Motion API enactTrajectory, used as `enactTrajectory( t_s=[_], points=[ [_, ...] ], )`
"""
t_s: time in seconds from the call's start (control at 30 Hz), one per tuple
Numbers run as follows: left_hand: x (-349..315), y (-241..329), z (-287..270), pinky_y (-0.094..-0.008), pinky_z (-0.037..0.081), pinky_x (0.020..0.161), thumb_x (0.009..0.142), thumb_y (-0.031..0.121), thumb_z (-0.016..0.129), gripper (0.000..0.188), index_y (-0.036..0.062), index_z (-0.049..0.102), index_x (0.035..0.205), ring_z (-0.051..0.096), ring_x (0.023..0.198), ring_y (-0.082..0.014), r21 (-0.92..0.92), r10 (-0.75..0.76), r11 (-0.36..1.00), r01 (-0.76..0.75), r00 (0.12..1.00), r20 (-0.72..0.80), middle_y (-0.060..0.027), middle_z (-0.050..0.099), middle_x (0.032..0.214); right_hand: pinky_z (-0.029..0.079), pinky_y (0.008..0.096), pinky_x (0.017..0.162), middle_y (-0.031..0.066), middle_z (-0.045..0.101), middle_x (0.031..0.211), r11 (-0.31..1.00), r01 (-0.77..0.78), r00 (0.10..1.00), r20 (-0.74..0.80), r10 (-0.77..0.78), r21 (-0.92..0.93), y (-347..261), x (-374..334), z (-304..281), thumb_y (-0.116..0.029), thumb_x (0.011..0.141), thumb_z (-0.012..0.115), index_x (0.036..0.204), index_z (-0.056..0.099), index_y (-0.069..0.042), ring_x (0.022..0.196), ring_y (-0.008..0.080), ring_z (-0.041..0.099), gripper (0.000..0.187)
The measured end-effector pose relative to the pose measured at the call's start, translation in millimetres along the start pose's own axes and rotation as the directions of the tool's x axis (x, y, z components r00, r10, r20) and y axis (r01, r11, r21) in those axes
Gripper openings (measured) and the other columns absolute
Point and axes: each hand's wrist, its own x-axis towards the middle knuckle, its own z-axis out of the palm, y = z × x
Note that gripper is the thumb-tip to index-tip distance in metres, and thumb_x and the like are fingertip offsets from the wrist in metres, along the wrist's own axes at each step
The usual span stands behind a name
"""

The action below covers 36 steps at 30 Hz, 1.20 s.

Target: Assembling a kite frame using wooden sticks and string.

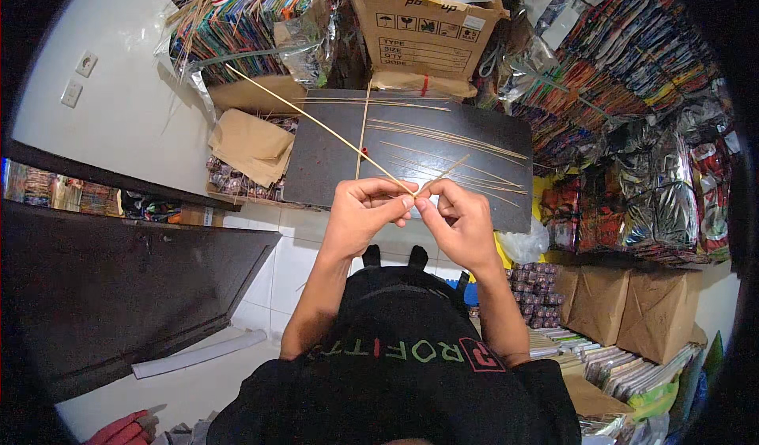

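Above the near edge of a dark grey table (320, 160), both of my hands come together, fingertips almost touching. My left hand (365, 214) pinches a long, thin, straw-coloured stick (304, 114) that slants away to the far left. Between the thumb and fingers of my right hand (460, 222) is a thin strip (447, 171), its free end pointing up and to the right. My fingers hide where the two meet, so I cannot tell whether they are one bent piece. Several loose thin sticks (447, 137) lie across the table beyond my hands.
A cardboard box (431, 38) stands behind the table. Tall stacks of colourful packaging (609, 65) crowd the right and far left. Brown paper (251, 145) lies beside the table's left side. Brown wrapped parcels (660, 314) sit at the right; a dark door (118, 287) is at the left.
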Motion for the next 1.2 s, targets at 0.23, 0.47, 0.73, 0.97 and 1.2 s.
enactTrajectory(
  t_s=[0.23,0.47,0.73,0.97,1.2],
  points=[
    [-0.5,0.5,-3.5,-0.0243,0.057,0.065,0.091,0.003,0.076,0.018,-0.0069,0.075,0.106,0.069,0.079,-0.0122,0.040,-0.004,0.999,0.004,1.000,0.015,-0.0124,0.076,0.098,0.028,0.0282,0.046,0.0019,0.047,0.055,1.000,-0.003,1.000,0.002,0.003,-0.004,-4.1,0.7,0.8,-0.007,0.090,0.071,0.095,0.068,0.000,0.048,0.0055,0.039,0.009],
    [-0.7,1.6,-3.3,-0.0240,0.054,0.064,0.089,0.005,0.077,0.016,-0.0049,0.077,0.101,0.067,0.077,-0.0109,0.061,-0.016,0.998,0.016,1.000,0.005,-0.0103,0.076,0.092,0.028,0.0279,0.046,0.0019,0.048,0.054,1.000,0.001,1.000,-0.006,-0.001,-0.011,-5.6,-1.0,1.3,-0.008,0.090,0.072,0.097,0.070,0.000,0.048,0.0049,0.039,0.011],
    [-1.1,-1.3,-4.5,-0.0242,0.050,0.060,0.088,0.004,0.077,0.011,-0.0027,0.078,0.097,0.065,0.074,-0.0100,0.069,-0.016,0.997,0.016,1.000,-0.012,-0.0108,0.076,0.094,0.028,0.0271,0.047,-0.0002,0.043,0.055,0.999,-0.044,0.999,0.007,0.044,-0.008,-5.0,-2.8,1.8,-0.010,0.091,0.074,0.098,0.070,0.001,0.050,0.0046,0.036,0.013],
    [-0.6,-5.1,-7.1,-0.0242,0.050,0.060,0.088,0.005,0.077,0.012,-0.0032,0.077,0.098,0.065,0.074,-0.0100,0.044,-0.009,0.999,0.009,1.000,-0.002,-0.0113,0.076,0.095,0.027,0.0272,0.048,-0.0017,0.039,0.055,0.997,-0.068,0.998,-0.005,0.068,0.022,-4.4,-3.5,3.6,-0.010,0.091,0.073,0.096,0.069,-0.001,0.052,0.0048,0.032,0.011],
    [-0.3,-6.8,-9.4,-0.0237,0.050,0.060,0.088,0.006,0.078,0.013,-0.0026,0.077,0.099,0.066,0.076,-0.0101,0.008,-0.018,1.000,0.018,1.000,0.008,-0.0099,0.077,0.095,0.026,0.0272,0.048,-0.0018,0.039,0.055,0.998,-0.058,0.998,-0.011,0.058,0.021,-6.1,-3.2,4.0,-0.009,0.091,0.072,0.096,0.069,-0.001,0.052,0.0047,0.032,0.010]
  ],
)
